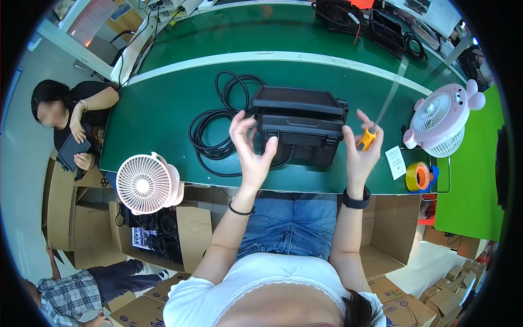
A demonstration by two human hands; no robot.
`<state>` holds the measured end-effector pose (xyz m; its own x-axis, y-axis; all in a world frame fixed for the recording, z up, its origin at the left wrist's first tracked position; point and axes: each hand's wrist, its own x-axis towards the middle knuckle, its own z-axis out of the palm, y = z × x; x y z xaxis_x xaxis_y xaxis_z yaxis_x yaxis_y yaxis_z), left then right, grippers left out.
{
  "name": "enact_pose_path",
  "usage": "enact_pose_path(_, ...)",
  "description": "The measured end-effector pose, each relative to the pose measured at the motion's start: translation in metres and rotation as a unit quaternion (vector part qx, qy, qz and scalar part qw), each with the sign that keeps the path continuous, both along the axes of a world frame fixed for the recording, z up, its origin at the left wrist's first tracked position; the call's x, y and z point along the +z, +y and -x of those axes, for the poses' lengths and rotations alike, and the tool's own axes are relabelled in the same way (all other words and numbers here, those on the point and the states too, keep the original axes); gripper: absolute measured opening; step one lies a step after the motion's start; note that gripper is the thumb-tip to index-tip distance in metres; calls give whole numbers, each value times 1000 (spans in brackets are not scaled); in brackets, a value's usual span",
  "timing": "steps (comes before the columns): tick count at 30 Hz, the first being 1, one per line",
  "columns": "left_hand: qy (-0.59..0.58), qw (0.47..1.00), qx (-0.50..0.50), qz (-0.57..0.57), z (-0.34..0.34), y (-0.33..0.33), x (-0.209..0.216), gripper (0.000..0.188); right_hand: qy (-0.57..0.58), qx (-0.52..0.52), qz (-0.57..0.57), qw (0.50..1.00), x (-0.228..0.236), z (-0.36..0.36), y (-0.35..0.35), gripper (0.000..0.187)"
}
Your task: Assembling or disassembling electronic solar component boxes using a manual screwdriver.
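Observation:
A black plastic case (299,131) with latches on its front stands on the green bench before me; its dark top panel (297,99) slants at the back. My left hand (253,155) is at the case's front left corner, fingers spread, with the thumb by the left latch. Beside the right end is my right hand (362,155), closed around a tool with a yellow-orange handle (366,139). A thin grey streak runs from that handle toward the far right; I cannot tell whether it is the tool's shaft. A coiled black cable (212,136) lies left of the case.
A pink fan (436,117), a paper slip (395,162) and a yellow tape roll (418,177) sit at the right. Another fan (144,183) stands at the front left edge. A co-worker at the left end holds a dark flat device (72,152). Cardboard boxes (196,234) flank my legs.

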<state>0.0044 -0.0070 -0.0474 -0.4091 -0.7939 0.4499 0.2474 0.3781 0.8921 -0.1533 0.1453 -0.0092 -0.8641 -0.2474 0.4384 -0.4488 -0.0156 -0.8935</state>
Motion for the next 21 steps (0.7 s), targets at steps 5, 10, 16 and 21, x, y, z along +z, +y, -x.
enact_pose_path(5, 30, 990, -88, -105, 14, -9, 7, 86, -181, 74, 40, 980, 4, -38, 22, 20)
enact_pose_path(10, 3, 986, -113, -120, 13, -18, -5, 91, -89, 92, -65, 990, 4, -41, 25, 17)
enact_pose_path(16, -25, 978, -151, -142, 4, -14, 0, 94, -211, 249, 157, 932, 24, -33, 23, 28)
enact_pose_path(21, -9, 978, -122, -168, -10, -7, 8, 84, -184, 197, 62, 961, 8, -31, 5, 30)
